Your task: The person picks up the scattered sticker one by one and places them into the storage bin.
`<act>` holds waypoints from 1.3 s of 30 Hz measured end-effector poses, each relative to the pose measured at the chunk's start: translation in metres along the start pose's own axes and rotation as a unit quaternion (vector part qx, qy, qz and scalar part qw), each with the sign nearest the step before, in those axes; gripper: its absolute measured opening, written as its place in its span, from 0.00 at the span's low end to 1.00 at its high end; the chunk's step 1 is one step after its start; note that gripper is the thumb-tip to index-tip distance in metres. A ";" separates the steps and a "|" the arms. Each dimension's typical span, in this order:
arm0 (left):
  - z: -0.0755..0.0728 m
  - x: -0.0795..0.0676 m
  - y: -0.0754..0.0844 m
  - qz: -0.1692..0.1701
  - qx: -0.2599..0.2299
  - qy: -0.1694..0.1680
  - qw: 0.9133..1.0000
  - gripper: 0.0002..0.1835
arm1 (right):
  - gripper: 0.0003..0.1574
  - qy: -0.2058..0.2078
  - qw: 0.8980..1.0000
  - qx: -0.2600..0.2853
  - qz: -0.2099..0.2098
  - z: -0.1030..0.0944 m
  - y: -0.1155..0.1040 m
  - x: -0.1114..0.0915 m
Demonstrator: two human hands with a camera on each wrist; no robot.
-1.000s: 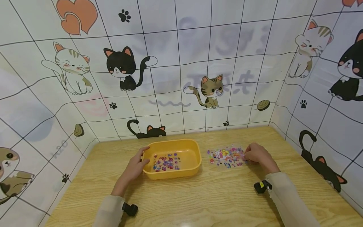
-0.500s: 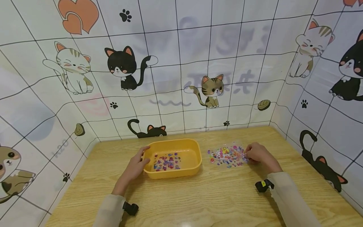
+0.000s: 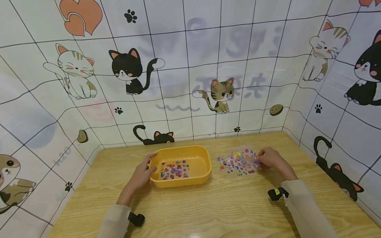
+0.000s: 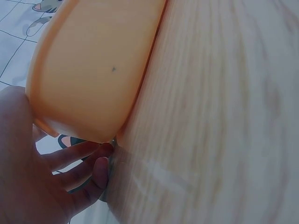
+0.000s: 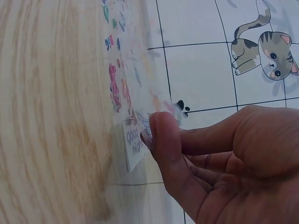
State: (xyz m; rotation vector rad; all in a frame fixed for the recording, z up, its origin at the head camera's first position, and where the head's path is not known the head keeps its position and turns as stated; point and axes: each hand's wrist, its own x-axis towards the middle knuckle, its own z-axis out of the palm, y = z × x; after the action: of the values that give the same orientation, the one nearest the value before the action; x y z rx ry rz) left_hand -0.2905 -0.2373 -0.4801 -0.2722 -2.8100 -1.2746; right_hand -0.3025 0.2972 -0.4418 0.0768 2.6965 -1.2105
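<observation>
A yellow plastic tray (image 3: 180, 182) sits on the table, left of centre, with a sheet of small purple and pink stickers (image 3: 175, 170) inside it. My left hand (image 3: 142, 173) grips the tray's left end; the left wrist view shows its fingers curled near the tray's lower side (image 4: 93, 70). To the right, my right hand (image 3: 271, 158) pinches the right edge of clear sheets of colourful stickers (image 3: 238, 162). In the right wrist view, thumb and forefinger hold the sticker sheet's edge, near a corner printed "good night" (image 5: 133, 142). The upper sheet stands partly off the one beneath.
The wood-grain table (image 3: 196, 208) ends at a white grid-patterned cloth with cartoon cats (image 3: 190, 72), which rises behind and on both sides. Bare tabletop lies in front of the tray and between the forearms. Each wrist wears a small black camera (image 3: 276, 193).
My right hand has shifted up slightly, and the far part of the upper sticker sheet has lifted and slid a little. My left hand and the tray hold their place.
</observation>
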 end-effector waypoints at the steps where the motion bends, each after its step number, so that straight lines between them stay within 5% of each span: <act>1: 0.000 0.000 0.000 0.001 0.001 -0.001 1.000 0.30 | 0.09 -0.003 1.000 0.007 0.002 0.000 0.000 0.000; 15: -0.002 -0.001 0.003 0.000 0.002 -0.007 1.000 0.30 | 0.14 0.000 1.000 0.029 -0.002 -0.001 0.001 0.004; 39: -0.001 -0.001 0.003 0.002 0.006 -0.002 1.000 0.30 | 0.19 0.027 0.998 0.016 -0.060 -0.015 -0.040 -0.020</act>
State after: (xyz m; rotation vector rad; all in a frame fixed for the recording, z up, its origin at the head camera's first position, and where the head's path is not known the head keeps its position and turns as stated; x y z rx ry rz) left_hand -0.2894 -0.2368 -0.4774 -0.2794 -2.8196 -1.2568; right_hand -0.2896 0.2825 -0.3992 -0.0503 2.7631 -1.3042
